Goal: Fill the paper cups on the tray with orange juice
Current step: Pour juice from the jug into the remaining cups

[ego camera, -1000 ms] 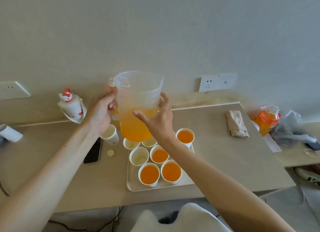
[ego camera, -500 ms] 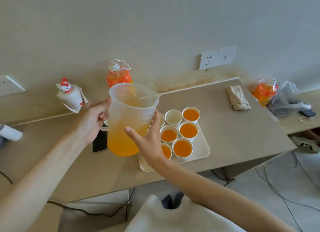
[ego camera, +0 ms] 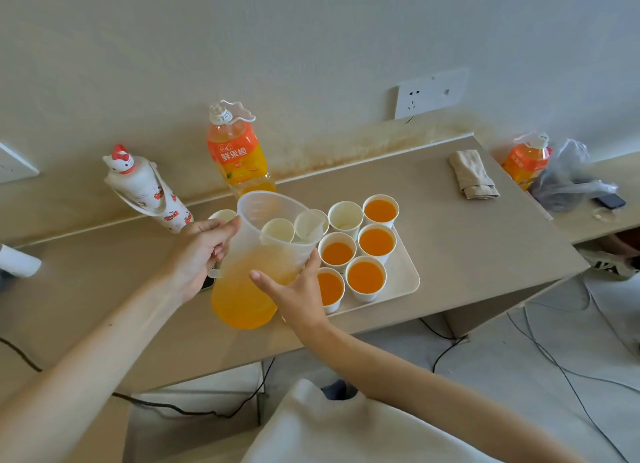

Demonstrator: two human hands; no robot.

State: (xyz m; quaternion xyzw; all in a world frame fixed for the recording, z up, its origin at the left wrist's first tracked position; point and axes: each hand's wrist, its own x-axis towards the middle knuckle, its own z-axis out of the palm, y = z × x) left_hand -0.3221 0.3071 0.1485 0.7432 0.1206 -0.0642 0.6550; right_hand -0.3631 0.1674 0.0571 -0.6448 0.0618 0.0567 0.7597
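The pitcher (ego camera: pixel 256 272) is coming down from higher up, now hovering at centre frame by the tray's (ego camera: pixel 403 282) left edge. The left hand (ego camera: pixel 197 251) is gripping its handle and the right hand (ego camera: pixel 294 289) is bracing its side, fingers flat. Five paper cups (ego camera: pixel 365 277) are holding juice, while three empty cups (ego camera: pixel 345 215) are likely awaiting the next pour.

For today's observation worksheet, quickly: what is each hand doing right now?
Left hand: grips the pitcher by its handle.
Right hand: open, fingers straight against the pitcher's side.
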